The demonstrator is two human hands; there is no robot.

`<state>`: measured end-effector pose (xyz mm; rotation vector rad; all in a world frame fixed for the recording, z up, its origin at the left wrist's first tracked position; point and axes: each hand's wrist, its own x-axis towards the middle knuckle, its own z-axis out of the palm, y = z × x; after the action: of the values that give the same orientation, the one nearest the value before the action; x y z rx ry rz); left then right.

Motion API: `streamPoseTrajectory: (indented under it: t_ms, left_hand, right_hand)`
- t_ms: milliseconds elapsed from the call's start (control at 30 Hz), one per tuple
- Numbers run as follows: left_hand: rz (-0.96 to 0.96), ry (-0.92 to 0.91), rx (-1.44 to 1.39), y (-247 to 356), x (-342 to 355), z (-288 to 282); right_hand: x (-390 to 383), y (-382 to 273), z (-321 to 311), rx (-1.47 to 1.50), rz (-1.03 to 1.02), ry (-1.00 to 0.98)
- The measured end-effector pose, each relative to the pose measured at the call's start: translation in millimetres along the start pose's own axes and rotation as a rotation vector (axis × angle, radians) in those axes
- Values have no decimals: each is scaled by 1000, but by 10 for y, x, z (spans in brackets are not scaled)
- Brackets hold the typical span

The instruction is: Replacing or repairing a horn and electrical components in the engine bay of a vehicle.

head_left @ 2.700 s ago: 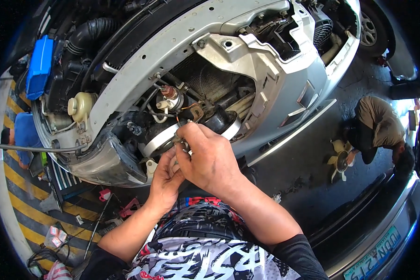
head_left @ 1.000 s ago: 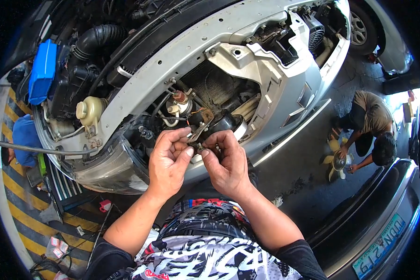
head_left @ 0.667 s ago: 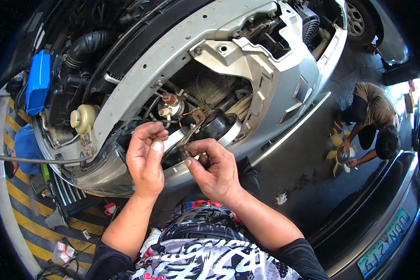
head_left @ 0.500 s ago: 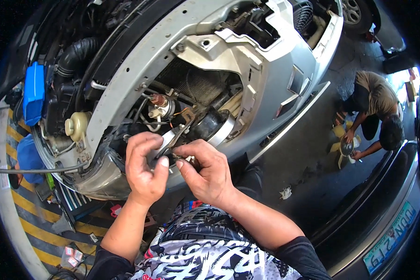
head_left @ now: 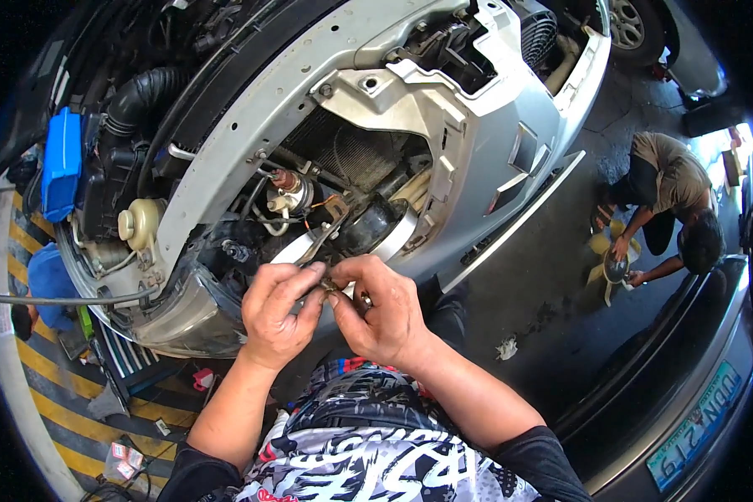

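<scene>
My left hand [head_left: 280, 314] and my right hand [head_left: 382, 308] meet in front of the opened car front, fingertips almost touching. Both pinch a small brass-coloured piece [head_left: 329, 286], too tiny to name exactly. A shiny metal bit [head_left: 366, 299] shows among the curled fingers of my right hand; whether it is held or worn I cannot tell. Just beyond the fingertips are a metal bracket [head_left: 333, 219] and a round black horn-like part [head_left: 375, 224] inside the front opening. A silver cylinder with a reddish-brown top [head_left: 286, 194] stands behind them.
The silver bumper [head_left: 498, 151] curves away to the right, partly detached. A blue container [head_left: 61, 167] and a cream reservoir [head_left: 140, 224] lie left. At right a co-worker [head_left: 673, 180] crouches over a yellowish fan [head_left: 617, 268], near a dark car [head_left: 686, 376]. A cable [head_left: 67, 299] crosses at left.
My left hand has moved right and its spread fingers have closed to a pinch against my right fingertips. The co-worker's hands and the fan have shifted slightly.
</scene>
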<state>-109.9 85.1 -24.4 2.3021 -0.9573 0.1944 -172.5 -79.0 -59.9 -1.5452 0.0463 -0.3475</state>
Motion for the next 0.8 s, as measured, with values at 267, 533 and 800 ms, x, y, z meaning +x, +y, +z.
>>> streamPoseTrajectory:
  t_ms: [267, 533, 800]
  left_hand:
    - [25, -209, -202, -85, 72, -115]
    - [-49, -396, -307, -55, 197, -272]
    - [-78, -362, -232, -15, 218, -239]
  right_hand:
    - [3, 44, -75, -85, -78, -133]
    - [35, 7, -161, 25, 99, -311]
    - [283, -271, -616, 15, 170, -507]
